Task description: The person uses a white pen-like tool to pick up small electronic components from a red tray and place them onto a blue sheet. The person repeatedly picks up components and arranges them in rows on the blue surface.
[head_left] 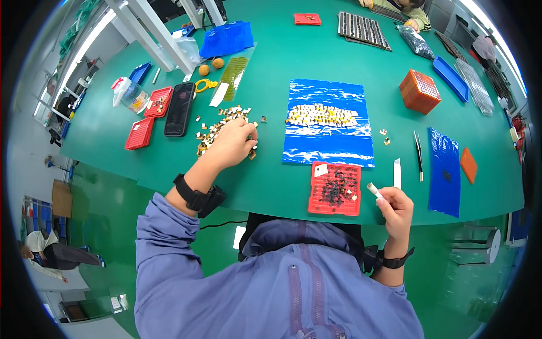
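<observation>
My left hand (232,142) rests at the right edge of a loose pile of small white-and-brown parts (210,135). Its fingers are bent together, and whatever lies between the tips is hidden. Near the table's front edge, my right hand (396,210) pinches a short whitish stick (374,190) between thumb and fingers. Just left of that hand sits a red tray (316,204) with many small black parts in it. Beyond the tray, a blue sheet (327,148) carries a dense patch of small white and yellow parts (323,116).
At left lie a black phone (179,110), red trays (139,134), a clear jar (131,95) and yellow scissors (206,85). Tweezers (418,155), a second blue sheet (444,186) and an orange box stack (420,93) are at right. Across the table another person's hand (413,25) shows.
</observation>
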A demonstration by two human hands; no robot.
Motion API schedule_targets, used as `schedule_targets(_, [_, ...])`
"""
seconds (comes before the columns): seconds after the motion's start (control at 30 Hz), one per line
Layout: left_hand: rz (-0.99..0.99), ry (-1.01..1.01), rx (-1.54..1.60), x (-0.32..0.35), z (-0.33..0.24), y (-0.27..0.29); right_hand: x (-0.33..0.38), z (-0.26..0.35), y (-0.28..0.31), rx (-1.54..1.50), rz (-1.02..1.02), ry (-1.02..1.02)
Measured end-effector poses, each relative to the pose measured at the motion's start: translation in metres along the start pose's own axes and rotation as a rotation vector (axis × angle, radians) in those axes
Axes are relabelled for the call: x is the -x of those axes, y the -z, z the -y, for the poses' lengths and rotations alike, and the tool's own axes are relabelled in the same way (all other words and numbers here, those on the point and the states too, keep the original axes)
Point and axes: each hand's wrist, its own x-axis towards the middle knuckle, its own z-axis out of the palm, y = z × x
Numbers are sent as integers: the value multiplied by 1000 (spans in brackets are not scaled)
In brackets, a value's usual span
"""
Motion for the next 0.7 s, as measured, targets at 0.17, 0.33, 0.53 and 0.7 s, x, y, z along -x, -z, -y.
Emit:
schedule_targets(0.17, [-114, -85, -15, 0, -2, 1, -1, -1, -1, -7, 6, 27])
schedule_targets(0.33, [-235, -11, 128, -1, -8, 7, 1, -4, -1, 0, 11, 45])
schedule_targets(0.53, [-205, 86, 255, 8, -39, 29, 2, 1, -5, -11, -12, 49])
schedule_targets(0.7, [86, 189, 1004, 31, -71, 25, 1, 4, -4, 63, 11, 47])
